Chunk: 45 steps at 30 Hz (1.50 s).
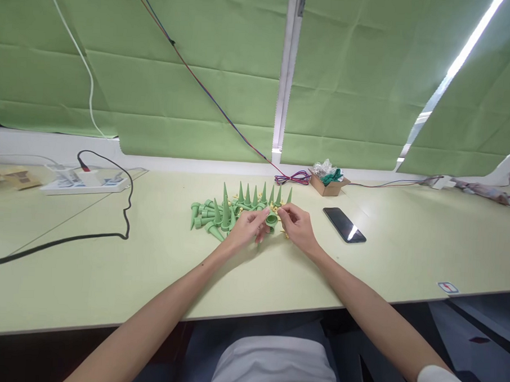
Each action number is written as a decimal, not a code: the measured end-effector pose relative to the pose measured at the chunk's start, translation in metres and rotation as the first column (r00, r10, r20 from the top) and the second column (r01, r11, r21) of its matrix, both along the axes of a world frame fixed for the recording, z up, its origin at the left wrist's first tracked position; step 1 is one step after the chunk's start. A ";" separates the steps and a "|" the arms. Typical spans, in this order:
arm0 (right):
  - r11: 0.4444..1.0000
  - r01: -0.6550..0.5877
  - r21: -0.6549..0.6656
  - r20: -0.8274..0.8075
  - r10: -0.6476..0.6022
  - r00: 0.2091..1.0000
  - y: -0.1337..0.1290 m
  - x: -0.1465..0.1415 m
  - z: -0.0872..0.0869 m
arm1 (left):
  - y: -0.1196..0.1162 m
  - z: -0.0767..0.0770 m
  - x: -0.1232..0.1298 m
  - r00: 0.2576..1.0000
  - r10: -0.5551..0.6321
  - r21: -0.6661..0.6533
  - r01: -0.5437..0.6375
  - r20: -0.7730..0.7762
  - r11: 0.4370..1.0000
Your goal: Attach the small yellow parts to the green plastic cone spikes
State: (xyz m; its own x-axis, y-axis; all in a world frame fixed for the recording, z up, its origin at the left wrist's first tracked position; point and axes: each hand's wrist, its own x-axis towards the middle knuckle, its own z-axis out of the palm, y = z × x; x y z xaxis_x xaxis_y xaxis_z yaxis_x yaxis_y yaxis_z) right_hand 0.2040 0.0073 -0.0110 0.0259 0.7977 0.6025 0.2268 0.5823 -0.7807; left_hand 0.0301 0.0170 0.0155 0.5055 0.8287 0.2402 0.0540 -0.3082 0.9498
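A pale worktop point(404, 248) fills the middle of the view, its front edge point(253, 313) running from side to side just before the person's lap. Bare surface stretches left and right of the forearms and between the hands and that edge, leaving the near side open for moving; the way behind the hands is taken up by a pile.

The green piece point(272, 219) is at the near right of that pile, in front of the person's chest. It is hollow, with a round, ringed mouth turned toward the person; the rest is partly hidden by fingers. The left hand point(248, 225) pinches it between thumb and fingers. The right hand point(298, 226) is just beside its mouth, thumb and forefinger drawn close together; I cannot tell whether they grip anything.

Matching green spikes point(225, 215) crowd behind and to the left, some upright with points up, others lying on their sides. Small yellow bits point(286, 234) are scattered among them and near the right hand.

To the right lies a dark phone point(344, 225); behind it, a small cardboard box point(329, 187) of clear wrap and dark green material, beside a coil of wire point(295, 178). Far left, a white power strip point(84, 184) and a looping black cable point(75, 238) occupy the surface. Green blinds point(201, 70) hang behind.
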 end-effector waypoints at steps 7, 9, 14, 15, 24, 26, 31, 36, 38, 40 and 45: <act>0.996 0.088 0.015 0.113 -0.089 0.990 0.000 0.000 0.004 | 0.003 -0.009 -0.001 0.982 0.141 0.409 -0.077 -0.128 0.909; 0.994 0.107 0.022 0.153 -0.109 0.982 0.000 0.001 0.005 | 0.004 -0.013 -0.001 0.975 0.182 0.524 -0.087 -0.131 0.847; 0.995 0.102 0.005 0.177 -0.102 0.979 0.000 0.000 0.003 | 0.006 -0.019 0.001 0.974 0.189 0.637 -0.067 -0.126 0.768; 0.995 0.099 -0.001 0.163 -0.097 0.982 0.000 0.000 0.003 | 0.006 -0.020 0.001 0.974 0.194 0.643 -0.074 -0.119 0.763; 0.999 0.014 -0.039 0.091 -0.011 0.996 0.001 -0.003 0.001 | 0.007 -0.017 0.003 0.963 0.266 0.647 -0.180 -0.037 0.741; 0.999 0.013 -0.039 0.085 -0.010 0.996 0.000 -0.003 0.001 | 0.007 -0.017 0.003 0.958 0.284 0.628 -0.201 -0.033 0.752; 0.999 0.025 -0.025 0.025 -0.025 0.999 0.000 -0.002 0.002 | 0.002 -0.015 0.007 0.951 0.309 0.461 -0.268 -0.014 0.846; 0.999 0.028 -0.024 -0.063 -0.030 0.998 0.001 -0.001 0.002 | -0.003 -0.007 0.007 0.946 0.322 0.354 -0.290 -0.032 0.889; 0.999 0.034 -0.025 -0.064 -0.035 0.997 0.001 0.000 0.002 | -0.003 -0.005 0.006 0.951 0.306 0.326 -0.276 -0.044 0.904; 0.999 0.018 -0.040 -0.054 -0.020 0.998 0.000 0.000 0.002 | -0.002 -0.004 0.005 0.963 0.258 0.278 -0.229 -0.074 0.933; 0.996 -0.020 -0.086 -0.030 0.018 0.999 -0.002 -0.001 0.004 | 0.001 -0.008 0.005 0.986 0.123 0.137 -0.108 -0.111 0.985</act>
